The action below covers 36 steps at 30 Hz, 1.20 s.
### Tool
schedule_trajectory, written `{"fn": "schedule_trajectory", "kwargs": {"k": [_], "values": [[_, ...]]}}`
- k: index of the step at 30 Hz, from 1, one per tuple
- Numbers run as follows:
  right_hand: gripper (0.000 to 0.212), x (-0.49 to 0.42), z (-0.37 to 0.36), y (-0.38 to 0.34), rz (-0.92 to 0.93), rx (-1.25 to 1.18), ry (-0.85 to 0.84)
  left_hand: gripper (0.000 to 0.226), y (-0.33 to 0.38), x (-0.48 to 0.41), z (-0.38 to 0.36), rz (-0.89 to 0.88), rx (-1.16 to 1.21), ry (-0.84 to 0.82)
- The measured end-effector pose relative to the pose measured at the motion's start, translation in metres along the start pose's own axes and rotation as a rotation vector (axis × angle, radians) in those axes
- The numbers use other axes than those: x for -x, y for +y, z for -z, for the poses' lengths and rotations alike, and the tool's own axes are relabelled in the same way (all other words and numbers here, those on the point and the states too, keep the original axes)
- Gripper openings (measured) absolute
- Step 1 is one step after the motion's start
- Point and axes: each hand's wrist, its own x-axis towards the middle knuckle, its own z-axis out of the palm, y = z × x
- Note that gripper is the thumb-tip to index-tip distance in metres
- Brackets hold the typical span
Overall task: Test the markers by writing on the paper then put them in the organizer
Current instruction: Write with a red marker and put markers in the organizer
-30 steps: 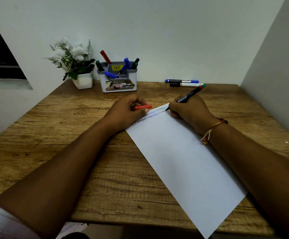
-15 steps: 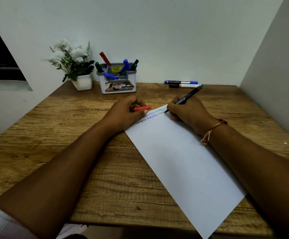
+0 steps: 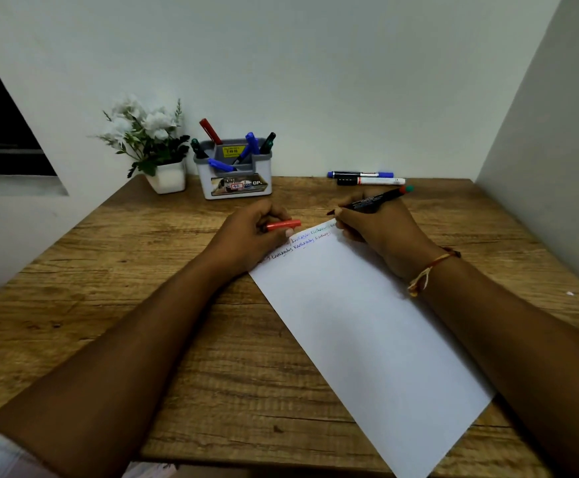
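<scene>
Right hand (image 3: 376, 229), right of centre frame, closed around a black marker (image 3: 371, 201) with its tip just past the top corner of the paper (image 3: 357, 326), seemingly lifted off the sheet. Left hand (image 3: 250, 232), centre frame, closed on a red cap (image 3: 283, 224) while pinning the sheet's upper left edge to the surface (image 3: 143, 270). Two lines of coloured scribbles along that top edge. Organizer (image 3: 234, 174) at upper centre, already stocked with several markers; two more markers (image 3: 367, 177) lying at the back, upper right.

Likely trouble: a stroke this close to the corner running off onto the wood and staining it. Fresh ink smearing under the right palm. Sheet skidding or creasing if the left hand eases off. Uncapped tip drying, or marking skin, during recapping.
</scene>
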Motion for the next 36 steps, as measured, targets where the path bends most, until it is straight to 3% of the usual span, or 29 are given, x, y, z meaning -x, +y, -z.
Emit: {"fn": "schedule_trajectory", "kwargs": {"k": [2, 5, 17, 24, 36], "values": [[0.005, 0.003, -0.002, -0.006, 0.002, -0.110, -0.039, 0.020, 0.000, -0.001, 0.000, -0.017, 0.042, 0.025], [0.023, 0.010, -0.006, -0.014, -0.038, -0.233, -0.097, 0.017, 0.002, 0.000, 0.001, -0.036, 0.082, 0.054], [0.029, 0.021, -0.010, -0.021, -0.043, -0.252, -0.177, 0.015, 0.013, 0.004, -0.001, -0.038, 0.254, 0.042], [0.010, 0.022, -0.013, -0.016, 0.005, -0.240, -0.244, 0.016, 0.011, 0.002, -0.004, -0.074, 0.315, 0.023], [0.006, 0.019, -0.010, -0.012, 0.093, -0.168, -0.297, 0.016, 0.014, 0.006, -0.006, -0.039, 0.441, -0.020]]}}
